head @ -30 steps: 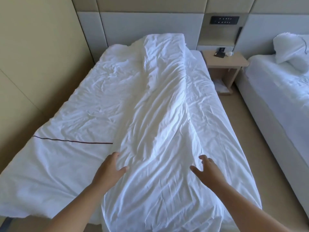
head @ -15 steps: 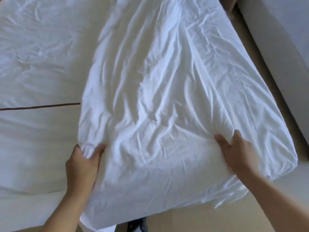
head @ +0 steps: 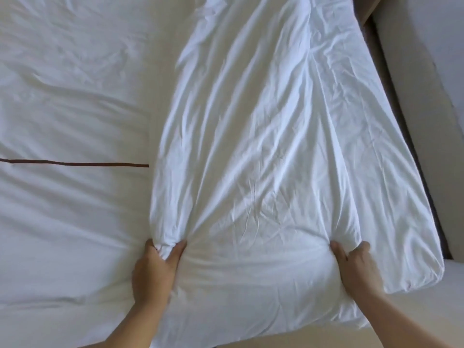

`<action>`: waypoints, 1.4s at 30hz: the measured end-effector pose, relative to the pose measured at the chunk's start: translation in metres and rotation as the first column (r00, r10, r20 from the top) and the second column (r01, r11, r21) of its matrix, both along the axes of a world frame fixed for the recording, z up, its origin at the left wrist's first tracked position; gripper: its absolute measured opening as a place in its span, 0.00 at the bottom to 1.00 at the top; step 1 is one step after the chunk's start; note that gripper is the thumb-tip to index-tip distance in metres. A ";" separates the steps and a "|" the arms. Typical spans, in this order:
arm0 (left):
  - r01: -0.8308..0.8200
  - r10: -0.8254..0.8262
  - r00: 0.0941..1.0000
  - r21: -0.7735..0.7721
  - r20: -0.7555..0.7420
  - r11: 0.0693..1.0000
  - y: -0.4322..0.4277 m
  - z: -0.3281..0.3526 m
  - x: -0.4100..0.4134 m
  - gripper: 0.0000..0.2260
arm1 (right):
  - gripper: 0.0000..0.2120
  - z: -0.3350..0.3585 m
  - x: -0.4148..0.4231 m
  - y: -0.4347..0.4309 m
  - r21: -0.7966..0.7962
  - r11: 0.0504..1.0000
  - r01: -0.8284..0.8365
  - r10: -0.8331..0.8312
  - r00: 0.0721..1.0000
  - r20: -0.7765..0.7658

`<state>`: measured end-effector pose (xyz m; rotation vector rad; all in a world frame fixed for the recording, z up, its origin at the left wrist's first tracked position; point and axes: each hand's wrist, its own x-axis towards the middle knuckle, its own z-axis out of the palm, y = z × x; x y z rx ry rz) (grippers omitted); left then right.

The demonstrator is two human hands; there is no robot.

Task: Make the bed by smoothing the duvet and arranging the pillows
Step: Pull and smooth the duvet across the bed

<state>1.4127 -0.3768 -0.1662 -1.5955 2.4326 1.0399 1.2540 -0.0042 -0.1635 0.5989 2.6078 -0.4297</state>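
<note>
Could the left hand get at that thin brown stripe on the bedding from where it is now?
Probably yes. The brown stripe lies bare on the flat bedding, up and left of the left hand, with nothing between. But that hand is clamped on a bunch of the duvet and would have to let go.

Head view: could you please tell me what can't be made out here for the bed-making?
- Pillows: none in frame; the top edge cuts off the bed's head.
- Brown stripe: its right part is covered by the folded duvet.
- Left hand and right hand: fingertips buried in bunched duvet.
</note>
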 end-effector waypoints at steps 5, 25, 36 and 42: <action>-0.011 -0.001 0.997 0.167 0.072 0.986 -0.010 0.026 -0.008 0.30 | 0.37 0.038 -0.031 -0.035 0.239 0.971 -0.026 -0.019 0.983 0.185; 0.024 0.298 0.832 0.568 -0.467 0.823 -0.197 0.052 -0.430 0.35 | 0.47 0.065 -0.461 -0.338 0.133 0.648 -0.750 0.719 0.545 -0.432; 0.150 0.350 0.803 0.732 -0.483 0.665 -0.242 0.065 -0.610 0.12 | 0.44 -0.008 -0.586 -0.390 0.104 0.563 -0.820 0.800 0.509 -0.318; 0.215 0.472 0.584 0.687 -0.660 0.694 -0.278 0.122 -0.604 0.17 | 0.43 0.011 -0.576 -0.421 -0.007 0.549 -0.836 0.726 0.480 -0.493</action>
